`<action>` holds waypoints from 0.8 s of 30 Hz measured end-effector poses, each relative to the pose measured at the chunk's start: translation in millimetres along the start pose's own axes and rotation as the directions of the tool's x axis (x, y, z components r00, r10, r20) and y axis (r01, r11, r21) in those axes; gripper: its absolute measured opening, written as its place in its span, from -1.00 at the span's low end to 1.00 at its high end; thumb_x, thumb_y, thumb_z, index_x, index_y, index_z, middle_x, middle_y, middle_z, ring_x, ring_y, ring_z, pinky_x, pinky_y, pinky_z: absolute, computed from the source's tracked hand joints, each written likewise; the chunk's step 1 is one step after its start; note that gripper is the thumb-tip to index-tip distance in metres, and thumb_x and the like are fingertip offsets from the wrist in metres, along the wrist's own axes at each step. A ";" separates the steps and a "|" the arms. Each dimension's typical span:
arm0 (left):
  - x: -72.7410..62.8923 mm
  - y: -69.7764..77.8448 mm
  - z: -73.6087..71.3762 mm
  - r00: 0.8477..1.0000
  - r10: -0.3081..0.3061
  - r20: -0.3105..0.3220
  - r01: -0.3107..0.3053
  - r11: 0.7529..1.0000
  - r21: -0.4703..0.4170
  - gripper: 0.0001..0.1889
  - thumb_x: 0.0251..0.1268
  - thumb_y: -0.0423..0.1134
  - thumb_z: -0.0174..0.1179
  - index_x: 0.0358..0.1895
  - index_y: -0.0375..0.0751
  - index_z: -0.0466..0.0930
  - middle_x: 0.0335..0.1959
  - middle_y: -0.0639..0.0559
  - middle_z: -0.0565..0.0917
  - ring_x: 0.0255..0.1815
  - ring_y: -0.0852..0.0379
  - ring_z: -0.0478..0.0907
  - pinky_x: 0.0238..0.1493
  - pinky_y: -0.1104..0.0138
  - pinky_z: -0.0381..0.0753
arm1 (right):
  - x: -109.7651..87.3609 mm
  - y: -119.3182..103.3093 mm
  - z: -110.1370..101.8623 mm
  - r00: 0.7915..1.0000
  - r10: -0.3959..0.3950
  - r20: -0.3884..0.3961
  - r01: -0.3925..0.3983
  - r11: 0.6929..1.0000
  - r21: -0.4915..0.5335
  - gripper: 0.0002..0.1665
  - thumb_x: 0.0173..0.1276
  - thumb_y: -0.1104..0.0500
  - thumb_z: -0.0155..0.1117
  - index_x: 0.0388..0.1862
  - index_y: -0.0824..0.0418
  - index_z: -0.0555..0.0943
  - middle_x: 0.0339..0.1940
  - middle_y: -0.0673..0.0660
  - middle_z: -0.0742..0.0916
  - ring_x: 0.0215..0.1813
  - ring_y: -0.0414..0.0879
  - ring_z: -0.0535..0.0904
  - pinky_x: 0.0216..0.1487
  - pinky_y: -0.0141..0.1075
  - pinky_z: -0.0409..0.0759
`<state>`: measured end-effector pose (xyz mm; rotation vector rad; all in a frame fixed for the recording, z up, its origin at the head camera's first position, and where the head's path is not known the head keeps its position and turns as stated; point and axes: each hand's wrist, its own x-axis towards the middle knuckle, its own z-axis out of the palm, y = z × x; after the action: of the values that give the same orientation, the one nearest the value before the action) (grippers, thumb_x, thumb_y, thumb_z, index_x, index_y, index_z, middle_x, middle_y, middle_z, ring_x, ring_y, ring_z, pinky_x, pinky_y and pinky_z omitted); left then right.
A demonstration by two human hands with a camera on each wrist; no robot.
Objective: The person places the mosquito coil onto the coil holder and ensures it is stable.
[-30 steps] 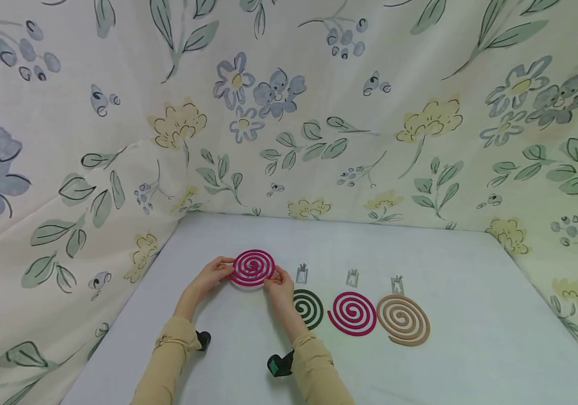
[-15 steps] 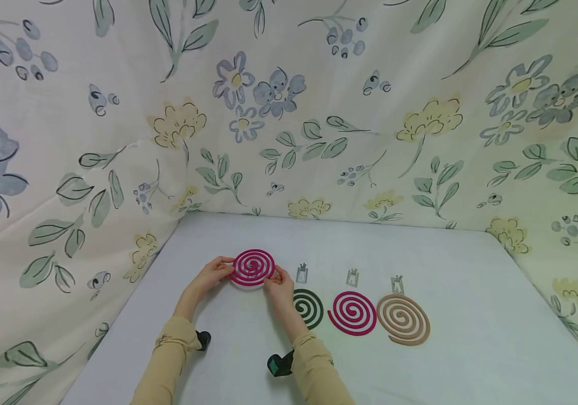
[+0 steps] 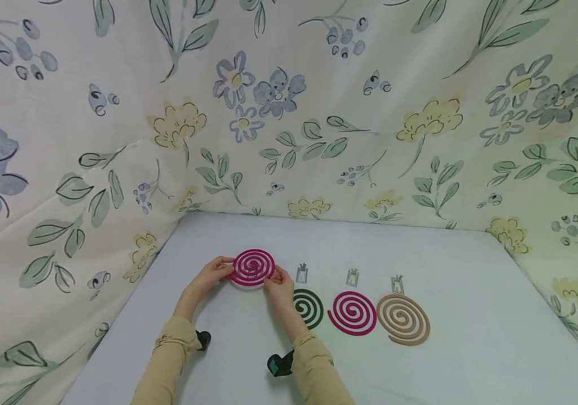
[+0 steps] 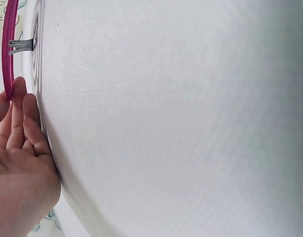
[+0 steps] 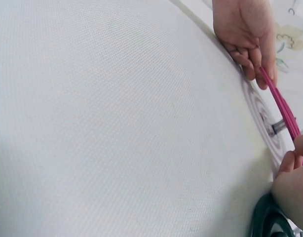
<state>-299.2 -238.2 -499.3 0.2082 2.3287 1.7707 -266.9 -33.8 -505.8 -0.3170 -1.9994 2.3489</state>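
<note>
A magenta mosquito coil is held level a little above the table, at the left of the laid-out things. My left hand pinches its left edge between thumb and fingers. On the opposite side, my right hand pinches the right edge. Both wrist views show an upright metal coil stand beneath the coil, its forked top at the coil's middle. Whether the fork grips the coil is unclear. The left hand's lower side rests near the tabletop in the left wrist view.
Right of my hands lie a dark green coil, partly behind my right arm, another magenta coil and a tan coil. Behind them lie metal stands: left, middle, right. Floral cloth surrounds the white table.
</note>
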 end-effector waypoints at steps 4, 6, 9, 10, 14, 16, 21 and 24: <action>-2.6 10.9 4.3 0.996 -0.086 -0.039 0.087 0.995 0.046 -0.54 0.39 -0.20 0.03 0.25 -0.39 0.30 -0.23 0.00 0.60 -0.21 0.24 0.42 -0.14 0.34 0.34 | 0.9 2.1 0.8 1.000 -0.007 -0.006 0.007 1.000 -0.009 -0.39 0.11 0.50 0.19 0.21 0.50 0.40 -0.35 0.09 0.51 -0.34 -0.23 0.37 -0.33 -0.53 0.40; -3.2 14.0 5.6 0.993 -0.109 -0.049 0.112 0.993 0.049 -0.55 0.41 -0.23 0.01 0.27 -0.40 0.28 -0.20 -0.04 0.59 -0.20 0.24 0.41 -0.12 0.33 0.33 | 1.3 2.2 0.8 1.000 -0.004 -0.008 0.003 1.000 -0.009 -0.39 0.10 0.50 0.19 0.21 0.49 0.40 -0.36 0.08 0.50 -0.34 -0.23 0.37 -0.33 -0.53 0.39; -3.6 15.8 6.2 0.992 -0.114 -0.047 0.116 0.992 0.048 -0.54 0.42 -0.24 0.00 0.28 -0.41 0.26 -0.17 -0.08 0.59 -0.20 0.23 0.40 -0.11 0.31 0.32 | 1.6 2.1 0.9 1.000 -0.009 -0.008 0.009 1.000 -0.007 -0.39 0.10 0.50 0.19 0.20 0.50 0.40 -0.37 0.08 0.50 -0.35 -0.23 0.37 -0.33 -0.53 0.39; -3.6 15.7 6.3 0.992 -0.114 -0.046 0.116 0.992 0.050 -0.54 0.43 -0.24 0.00 0.28 -0.41 0.26 -0.18 -0.07 0.59 -0.19 0.23 0.41 -0.11 0.31 0.33 | 1.9 2.2 1.0 1.000 -0.005 -0.009 0.005 1.000 -0.005 -0.40 0.10 0.50 0.19 0.20 0.50 0.40 -0.37 0.08 0.50 -0.35 -0.23 0.37 -0.33 -0.53 0.39; -2.8 14.0 6.1 0.991 -0.126 -0.053 0.129 0.990 0.054 -0.56 0.43 -0.24 0.00 0.28 -0.36 0.28 -0.19 -0.02 0.59 -0.19 0.23 0.41 -0.11 0.34 0.33 | 2.5 2.7 1.3 1.000 -0.001 -0.012 0.001 1.000 -0.007 -0.40 0.11 0.50 0.20 0.21 0.49 0.40 -0.36 0.08 0.50 -0.34 -0.23 0.37 -0.33 -0.54 0.39; -2.5 13.4 5.8 0.990 -0.128 -0.054 0.131 0.990 0.057 -0.56 0.43 -0.24 0.00 0.28 -0.35 0.29 -0.18 -0.03 0.59 -0.18 0.22 0.41 -0.10 0.34 0.32 | 2.4 2.5 1.4 1.000 0.011 -0.015 -0.011 1.000 -0.009 -0.40 0.12 0.50 0.20 0.21 0.47 0.41 -0.36 0.07 0.50 -0.34 -0.22 0.37 -0.33 -0.54 0.39; -2.8 12.8 5.3 0.990 -0.128 -0.057 0.132 0.989 0.068 -0.56 0.43 -0.22 -0.01 0.28 -0.33 0.29 -0.12 -0.10 0.59 -0.15 0.20 0.41 -0.10 0.33 0.31 | 2.0 2.2 1.4 1.000 0.011 -0.017 -0.011 1.000 -0.016 -0.40 0.12 0.50 0.21 0.21 0.48 0.41 -0.35 0.08 0.51 -0.33 -0.22 0.37 -0.34 -0.54 0.39; -3.3 13.5 5.5 0.990 -0.126 -0.059 0.130 0.989 0.071 -0.56 0.43 -0.22 -0.01 0.28 -0.33 0.29 -0.13 -0.09 0.59 -0.16 0.20 0.41 -0.11 0.33 0.31 | 2.6 2.2 1.5 1.000 0.011 -0.018 -0.012 1.000 -0.015 -0.40 0.12 0.50 0.21 0.21 0.48 0.41 -0.35 0.08 0.51 -0.34 -0.22 0.37 -0.34 -0.55 0.40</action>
<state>-294.9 -230.1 -487.5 0.0213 2.3895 1.6512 -269.5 -35.2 -508.1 -0.3495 -2.0138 2.3306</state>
